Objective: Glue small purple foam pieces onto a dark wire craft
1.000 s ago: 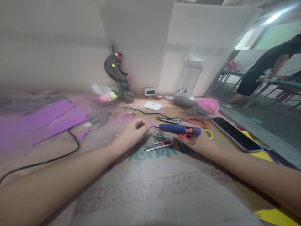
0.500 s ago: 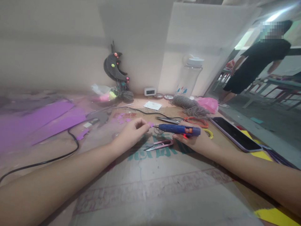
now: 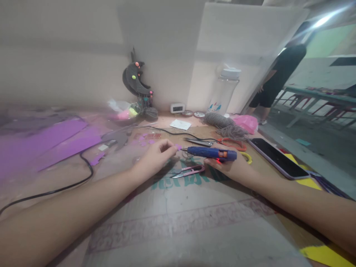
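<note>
Between the thumb and fingertips of my left hand is a small purple cut-out piece. My right hand is wrapped round a blue glue gun, which lies level and points left. Its nozzle reaches the purple piece; whether they touch I cannot tell. A red light glows under its body. Below the gun lie pink-handled thread snips. Just behind it are scissors with orange handles. More small purple pieces lie past my left hand.
Purple sheets and a black cable lie at left. A phone and yellow paper are at right. Along the wall stand a dark crescent ornament, a small clock, grey yarn and a bottle.
The person in dark clothes in the background has moved left and is now partly hidden behind the wall's edge. My hands, the glue gun and the purple piece look almost still.
</note>
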The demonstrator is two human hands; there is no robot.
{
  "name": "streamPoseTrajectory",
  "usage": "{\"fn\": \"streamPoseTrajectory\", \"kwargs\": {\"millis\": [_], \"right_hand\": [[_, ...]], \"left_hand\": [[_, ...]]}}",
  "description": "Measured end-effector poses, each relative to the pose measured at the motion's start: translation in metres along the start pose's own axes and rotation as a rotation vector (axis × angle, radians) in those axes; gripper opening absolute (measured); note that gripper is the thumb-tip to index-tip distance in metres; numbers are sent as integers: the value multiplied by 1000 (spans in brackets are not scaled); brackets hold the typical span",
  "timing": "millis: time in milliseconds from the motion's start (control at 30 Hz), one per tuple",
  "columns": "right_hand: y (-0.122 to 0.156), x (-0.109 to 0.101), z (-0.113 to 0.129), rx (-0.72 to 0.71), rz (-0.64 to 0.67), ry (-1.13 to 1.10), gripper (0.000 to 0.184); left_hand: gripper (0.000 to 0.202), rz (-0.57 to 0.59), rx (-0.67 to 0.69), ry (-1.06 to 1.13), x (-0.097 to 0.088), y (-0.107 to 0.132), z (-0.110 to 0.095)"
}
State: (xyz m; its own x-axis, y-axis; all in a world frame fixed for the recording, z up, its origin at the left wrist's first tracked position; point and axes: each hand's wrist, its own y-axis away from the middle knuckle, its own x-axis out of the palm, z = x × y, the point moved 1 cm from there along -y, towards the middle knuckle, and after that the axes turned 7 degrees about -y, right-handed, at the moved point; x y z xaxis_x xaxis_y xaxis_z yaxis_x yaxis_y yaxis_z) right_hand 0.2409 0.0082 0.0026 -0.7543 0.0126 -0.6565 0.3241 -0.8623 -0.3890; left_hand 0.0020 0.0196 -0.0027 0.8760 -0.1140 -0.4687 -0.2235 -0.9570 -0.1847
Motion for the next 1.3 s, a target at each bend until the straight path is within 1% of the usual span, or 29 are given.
{"fn": "streamPoseTrajectory", "kwargs": {"millis": [300, 500, 667, 967, 1033, 1133, 1200, 1300], "right_hand": [[0, 0, 2, -12, -15, 15, 29], [0, -1, -2, -19, -4, 39, 27], [0, 0, -5, -6, -25, 36, 27], [-2, 1, 3, -4, -38, 33, 26], [-3, -1, 5, -1, -53, 5, 24], [-6, -7, 10, 57, -101, -30, 19], [-9, -13, 12, 90, -147, -64, 22], [-14, -20, 12, 65, -202, -135, 24]], "left_hand": [[28, 11, -7, 2, 0, 1, 1], [27, -1, -3, 3, 0, 1, 0], [27, 0, -16, -2, 0, 1, 0], [24, 3, 2, -17, 0, 0, 2], [24, 0, -2, -1, 0, 0, 2], [24, -7, -17, 10, 0, 1, 0], [24, 0, -20, 7, 0, 1, -1], [23, 15, -13, 11, 0, 1, -2]]}}
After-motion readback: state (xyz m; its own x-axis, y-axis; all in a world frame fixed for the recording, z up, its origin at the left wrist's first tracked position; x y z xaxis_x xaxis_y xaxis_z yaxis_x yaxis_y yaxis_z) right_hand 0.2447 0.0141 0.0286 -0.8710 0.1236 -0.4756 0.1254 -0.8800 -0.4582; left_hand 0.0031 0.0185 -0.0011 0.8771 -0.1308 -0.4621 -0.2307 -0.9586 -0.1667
